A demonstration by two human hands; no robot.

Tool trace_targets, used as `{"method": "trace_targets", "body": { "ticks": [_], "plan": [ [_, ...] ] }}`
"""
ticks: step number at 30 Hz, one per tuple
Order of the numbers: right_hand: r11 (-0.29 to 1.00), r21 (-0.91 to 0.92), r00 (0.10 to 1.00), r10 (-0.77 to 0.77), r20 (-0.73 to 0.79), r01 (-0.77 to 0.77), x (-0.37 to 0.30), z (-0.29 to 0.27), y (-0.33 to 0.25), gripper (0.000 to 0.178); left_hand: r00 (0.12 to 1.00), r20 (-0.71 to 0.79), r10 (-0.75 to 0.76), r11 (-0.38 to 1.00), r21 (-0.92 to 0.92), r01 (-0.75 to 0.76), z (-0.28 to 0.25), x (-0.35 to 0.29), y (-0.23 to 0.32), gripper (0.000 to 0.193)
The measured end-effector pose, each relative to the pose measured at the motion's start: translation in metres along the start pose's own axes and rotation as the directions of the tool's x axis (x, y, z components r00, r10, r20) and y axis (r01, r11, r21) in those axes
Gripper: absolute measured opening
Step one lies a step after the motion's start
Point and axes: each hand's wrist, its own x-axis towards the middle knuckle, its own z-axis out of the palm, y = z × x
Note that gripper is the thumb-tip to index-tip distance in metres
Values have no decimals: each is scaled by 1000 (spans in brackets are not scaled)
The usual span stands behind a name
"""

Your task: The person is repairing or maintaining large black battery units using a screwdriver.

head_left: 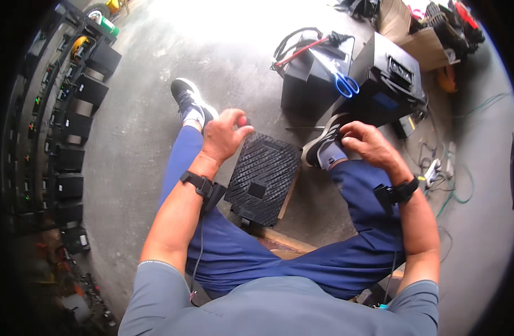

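Observation:
My left hand (226, 134) is closed, thumb and forefinger bent toward each other at the top corner of a black ribbed panel (268, 159). A small red thing (242, 121) shows at its fingertips; its kind is unclear. The panel lies between my legs, with a small dark square patch on its lower part. My right hand (369, 143) is held above my right shoe (323, 143), fingers curled inward. What it holds, if anything, I cannot make out against the dark shoe.
Ahead stand two black boxes (380, 84). Blue-handled scissors (342, 78), a red-handled tool (302, 53) and a black cable lie on the left one. A cardboard box (425, 47) sits far right, above loose cables (436, 171). Racks of dark units (66, 157) line the left. Wood (293, 243) shows below the panel.

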Motion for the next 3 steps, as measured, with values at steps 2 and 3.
{"method": "trace_targets", "body": {
  "ticks": [2, 3],
  "plan": [
    [1000, 31, 1000, 2, 6, -2, -7, -1, -2, 30, 986, 75, -151, 986, 76, 145, -4, -1, 4, 35],
    [997, 72, 1000, -6, -2, 6, -10, -2, 7, 30, 950, 111, -292, 951, 136, 277, -4, 3, 9, 35]
  ]
}}
